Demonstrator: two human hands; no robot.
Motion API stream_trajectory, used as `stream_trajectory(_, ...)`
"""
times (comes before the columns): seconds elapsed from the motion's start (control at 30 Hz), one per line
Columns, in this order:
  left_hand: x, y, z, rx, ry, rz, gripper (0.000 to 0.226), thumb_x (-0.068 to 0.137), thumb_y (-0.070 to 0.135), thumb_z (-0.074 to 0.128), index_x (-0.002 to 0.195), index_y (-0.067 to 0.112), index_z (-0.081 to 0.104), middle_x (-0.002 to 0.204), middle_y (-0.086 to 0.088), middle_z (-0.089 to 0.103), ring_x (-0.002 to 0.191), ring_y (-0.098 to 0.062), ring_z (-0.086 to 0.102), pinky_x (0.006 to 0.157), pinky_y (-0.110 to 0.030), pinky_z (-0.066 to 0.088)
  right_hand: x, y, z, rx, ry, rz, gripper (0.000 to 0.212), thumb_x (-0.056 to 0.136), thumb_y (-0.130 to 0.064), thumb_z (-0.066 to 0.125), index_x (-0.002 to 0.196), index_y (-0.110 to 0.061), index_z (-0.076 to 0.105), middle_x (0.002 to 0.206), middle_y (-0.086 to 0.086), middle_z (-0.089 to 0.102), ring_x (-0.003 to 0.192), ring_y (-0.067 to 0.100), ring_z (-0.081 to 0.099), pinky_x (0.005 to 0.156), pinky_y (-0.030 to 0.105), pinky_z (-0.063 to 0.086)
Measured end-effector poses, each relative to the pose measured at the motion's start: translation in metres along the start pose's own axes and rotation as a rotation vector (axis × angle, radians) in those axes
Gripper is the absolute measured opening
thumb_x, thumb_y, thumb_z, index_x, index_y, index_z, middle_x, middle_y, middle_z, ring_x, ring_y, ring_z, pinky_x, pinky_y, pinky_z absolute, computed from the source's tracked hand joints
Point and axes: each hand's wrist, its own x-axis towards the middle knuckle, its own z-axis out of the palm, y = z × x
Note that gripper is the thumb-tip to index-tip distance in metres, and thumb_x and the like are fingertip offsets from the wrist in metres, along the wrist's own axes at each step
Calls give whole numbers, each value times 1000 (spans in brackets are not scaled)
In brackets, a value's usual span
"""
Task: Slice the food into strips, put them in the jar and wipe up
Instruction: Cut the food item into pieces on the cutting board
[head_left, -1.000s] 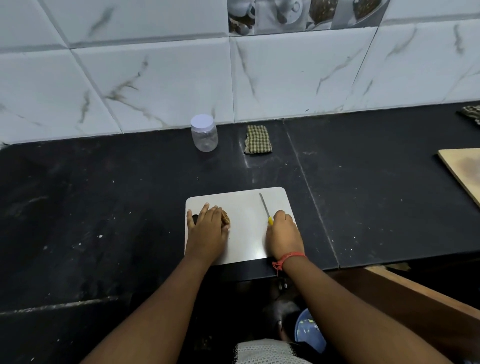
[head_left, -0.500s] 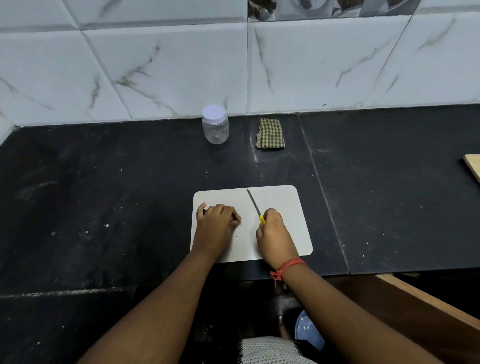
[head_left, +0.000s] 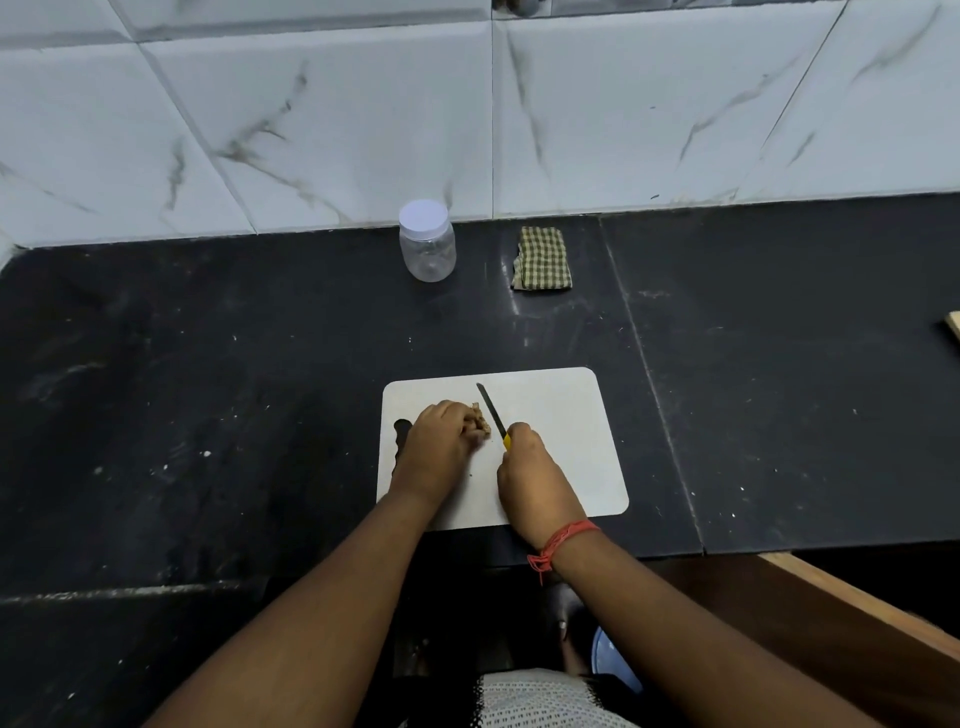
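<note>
The food (head_left: 480, 418), a small brown lump, is pinned to the white cutting board (head_left: 561, 415) under the left hand (head_left: 441, 447). The fingers are curled over the lump and pressed down on it, so that only its right end shows past the fingertips; this is judged to keep the lump from rolling and to leave a short exposed end for the blade. The left grip is thus closed down on the food.

The knife (head_left: 492, 413) is held in the right hand (head_left: 530, 478), with the fingers wrapped tightly round the yellow handle, of which only a sliver is seen. The blade points away from the body and slightly left, and lies just beside the exposed right end of the food. Whether the edge is already touching the food cannot be told, as the view is small there. No cut strips are seen on the board.

The board is set near the front edge of the black tabletop (head_left: 208, 389), presumably for reach. The jar (head_left: 427, 244) stands at the back by the tiled wall (head_left: 311, 104), its white lid on and nothing visible inside. The checked cloth (head_left: 542, 258) lies folded just to its right, well apart from the board, and is judged to be kept aside for the wipe-up.
</note>
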Motion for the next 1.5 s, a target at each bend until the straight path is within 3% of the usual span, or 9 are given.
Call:
stream_trajectory(0.13,0,0,-2,-22,-11,1,7,87,15,71,93,12,70,97,-2,68,96,-19,57,84,-33,46,3,-5,2,-77,-60,-25,27,87,5,28,100,-17,34,94,13,55,77,36,56,60,36,35)
stream_trajectory(0.43,0,0,-3,-39,-5,12,4,89,11,68,89,14,70,92,1,64,92,-16,56,80,-33,47,4,-10,14,-236,-52,-56,35,91,2,29,124,-8,38,112,14,55,91,39,62,62,36,34)
stream_trajectory(0.6,0,-2,-2,-63,-10,20,3,88,11,70,90,14,70,93,2,64,93,-16,55,82,-29,45,6,-11,11,-204,-128,-8,30,89,4,29,117,-5,38,107,18,60,93,39,61,64,34,33)
stream_trajectory(0.77,-1,-6,-1,-34,-30,45,7,88,6,68,94,10,70,97,-1,65,96,-16,53,84,-24,41,9,-13,6,-129,-193,75,26,86,6,28,106,-9,35,102,20,62,77,32,48,64,35,35)
stream_trajectory(0.9,2,-7,-1,0,-35,75,7,87,7,70,93,8,70,97,-3,65,96,-20,54,82,-25,40,13,-14,9,-87,-209,115,21,87,5,29,102,-10,34,106,20,62,93,37,59,68,35,36)
stream_trajectory(1.1,4,-6,0,49,-37,119,3,87,8,68,89,7,68,93,-5,64,91,-23,54,80,-36,44,21,-19,9,-40,-243,154,24,91,1,32,113,-4,39,113,20,61,103,37,59,71,33,36)
stream_trajectory(1.3,3,-5,0,44,-34,97,4,85,5,69,85,8,67,89,-5,62,88,-22,53,77,-31,41,28,-21,7,-28,-274,162,23,93,-2,34,115,-3,41,115,21,61,104,38,59,72,33,36)
stream_trajectory(1.5,-2,-1,3,-3,-2,-4,23,84,3,69,72,19,56,81,7,50,83,-18,50,70,-28,34,18,-14,4,-109,-291,130,27,90,2,31,116,-3,39,112,20,61,100,36,59,69,34,35)
